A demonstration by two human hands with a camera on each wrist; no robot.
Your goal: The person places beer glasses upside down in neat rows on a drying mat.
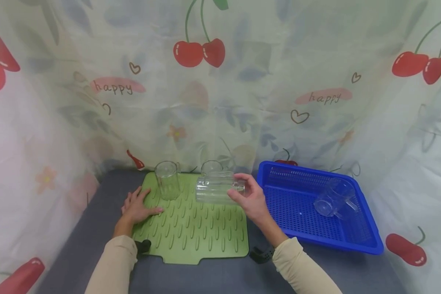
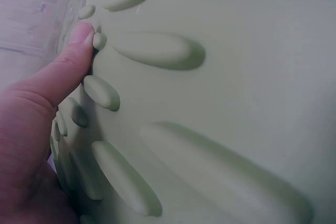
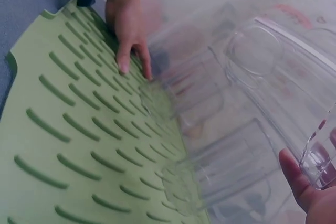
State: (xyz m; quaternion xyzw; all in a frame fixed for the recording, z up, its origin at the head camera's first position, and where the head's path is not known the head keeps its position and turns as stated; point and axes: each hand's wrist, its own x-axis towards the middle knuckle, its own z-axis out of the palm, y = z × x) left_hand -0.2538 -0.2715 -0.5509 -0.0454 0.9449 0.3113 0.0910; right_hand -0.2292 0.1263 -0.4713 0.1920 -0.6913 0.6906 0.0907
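Observation:
My right hand (image 1: 252, 201) grips a clear mug (image 1: 214, 188) by one end, fingers and thumb around it, and holds it on its side over the green ridged mat (image 1: 198, 234). In the right wrist view this mug lies tilted at the right. My left hand (image 1: 136, 208) rests with fingers spread on the mat's left edge; its thumb (image 2: 79, 51) shows in the left wrist view. Near the left hand, a second clear mug (image 1: 167, 181) stands upright on the mat. A third (image 1: 211, 166) stands at the back, partly hidden behind the held one.
To the right of the mat sits a blue perforated basket (image 1: 330, 243), with a clear mug (image 1: 334, 198) leaning inside it. Black straps (image 1: 261, 255) are at both wrists. A patterned curtain (image 1: 220, 102) hangs behind the dark grey tabletop (image 1: 213, 281).

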